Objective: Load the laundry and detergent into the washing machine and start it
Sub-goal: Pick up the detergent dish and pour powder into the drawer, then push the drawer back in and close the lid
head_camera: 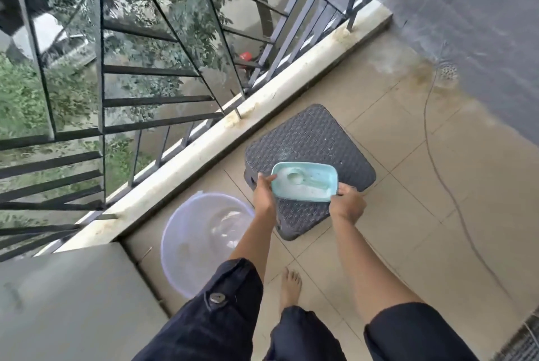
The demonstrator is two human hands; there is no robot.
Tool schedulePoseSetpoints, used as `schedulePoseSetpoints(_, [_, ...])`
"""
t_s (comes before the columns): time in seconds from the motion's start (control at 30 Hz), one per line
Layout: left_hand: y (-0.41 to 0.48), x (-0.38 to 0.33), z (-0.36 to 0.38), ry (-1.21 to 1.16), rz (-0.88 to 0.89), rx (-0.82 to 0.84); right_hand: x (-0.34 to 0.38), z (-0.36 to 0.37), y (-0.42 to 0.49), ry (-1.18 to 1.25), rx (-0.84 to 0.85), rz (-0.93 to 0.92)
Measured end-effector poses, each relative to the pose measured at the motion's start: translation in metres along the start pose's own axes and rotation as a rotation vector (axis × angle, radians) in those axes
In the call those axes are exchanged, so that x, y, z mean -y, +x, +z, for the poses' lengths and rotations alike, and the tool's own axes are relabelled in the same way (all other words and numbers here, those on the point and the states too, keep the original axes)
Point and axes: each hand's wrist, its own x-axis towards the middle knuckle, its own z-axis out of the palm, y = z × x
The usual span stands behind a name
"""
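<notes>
- Now the tub, pale blue and open-topped, sits above the near part of a dark woven stool; whether it rests on the stool or is just lifted off I cannot tell.
- Inside it lies white powder, detergent by my guess, with a scoop half sunk in it, bowl toward the left end and handle running right.
- The tub's long axis runs left to right across the person, so one short end faces each hand.
- The left hand is clamped on the left end, thumb hooked over the rim.
- The right hand is closed on the right near corner, fingers under the edge.
- Both hands are equally near; neither is free, so reaching for the scoop would mean one letting go, and the right hand is closer to the handle.
- Just left of the stool stands a clear bucket, against the low kerb that carries the railing.
- A bare foot is planted on the tiled floor between bucket and stool.
- No washing machine or laundry is plainly in sight; the grey flat surface at the near left could be its top, but I cannot say.
- I judge the task early: the detergent is in hand, not yet dosed.
</notes>
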Motion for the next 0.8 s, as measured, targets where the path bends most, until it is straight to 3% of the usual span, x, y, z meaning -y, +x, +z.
schedulePoseSetpoints(0.3, [0.020, 0.003, 0.000, 0.004, -0.020, 0.011, -0.005, 0.020, 0.023, -0.108, 0.139, 0.004])
schedulePoseSetpoints(0.43, [0.015, 0.000, -0.006, 0.115, 0.020, 0.003, -0.001, 0.020, 0.014, -0.119, 0.123, -0.001])
schedulePoseSetpoints(0.53, [0.001, -0.008, -0.015, 0.281, 0.142, -0.084, 0.009, 0.015, -0.007, -0.070, 0.085, -0.072])
schedulePoseSetpoints(0.8, [-0.070, -0.054, -0.085, 0.411, 0.263, -0.218, 0.056, 0.017, -0.113, 0.020, 0.126, -0.274])
